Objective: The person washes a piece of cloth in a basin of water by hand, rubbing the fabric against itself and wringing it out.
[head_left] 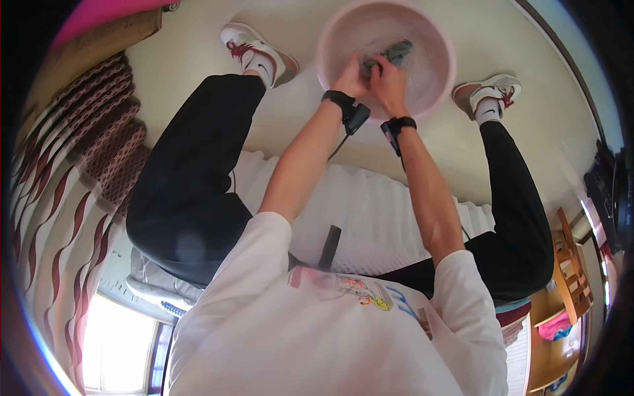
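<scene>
A pink round basin (451, 66) stands on the floor between my feet, with what looks like water in it. Inside it is a bunched, dark grey-green piece of cloth (399, 51); its exact kind does not show. My left hand (351, 79) is at the cloth's left end, thumb raised and fingers curled in around it. From the right, my right hand (388, 80) closes on the same end with bent fingers. The two hands nearly meet, and they hide part of the cloth. Black straps with small devices sit on both wrists.
My shoes (261, 53) flank the basin on pale flooring. Behind my forearms hangs a white ruffled cover (383, 198). A patterned curtain (72, 178) drapes at the left, and wooden furniture (561, 310) stands at the lower right. A cable (339, 146) trails from my left wrist device.
</scene>
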### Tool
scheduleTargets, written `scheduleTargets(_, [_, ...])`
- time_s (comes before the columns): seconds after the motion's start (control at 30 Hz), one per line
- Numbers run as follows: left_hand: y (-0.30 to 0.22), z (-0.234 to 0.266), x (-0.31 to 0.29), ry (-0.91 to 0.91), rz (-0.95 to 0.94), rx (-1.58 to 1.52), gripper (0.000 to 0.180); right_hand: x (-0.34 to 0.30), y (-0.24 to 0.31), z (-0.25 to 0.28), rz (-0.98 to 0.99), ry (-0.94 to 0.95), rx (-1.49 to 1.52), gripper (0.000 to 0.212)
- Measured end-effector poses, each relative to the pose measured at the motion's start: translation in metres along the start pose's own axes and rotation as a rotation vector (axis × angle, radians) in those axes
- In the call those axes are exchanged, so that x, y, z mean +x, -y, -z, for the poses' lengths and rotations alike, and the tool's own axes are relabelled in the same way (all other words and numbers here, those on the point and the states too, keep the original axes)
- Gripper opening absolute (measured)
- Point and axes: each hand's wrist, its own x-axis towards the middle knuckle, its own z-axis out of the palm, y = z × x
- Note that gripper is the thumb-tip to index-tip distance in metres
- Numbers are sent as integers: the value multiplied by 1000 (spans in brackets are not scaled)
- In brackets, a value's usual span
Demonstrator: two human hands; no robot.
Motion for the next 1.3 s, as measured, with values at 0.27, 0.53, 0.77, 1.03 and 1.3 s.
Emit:
scheduleTargets(0.27, [-35,5,9,10,128,319,44,-36,20,42,-205,149,435,24])
scheduleTargets(0.53, [-7,-6,-15,-34,-110,822,43,-4,-48,47,-340,58,238,27])
scheduleTargets(0.77, [-1,-8,-17,-203,-122,833,45,20,-44,41,-256,-97,-196,32])
scheduleTargets(1.03, [-8,8,-2,-88,51,561,64,16,-52,5,92,98,-435,40])
scheduleTargets(1.3, [-8,4,-11,-73,153,319,58,1,-47,-5,53,-88,-389,39])
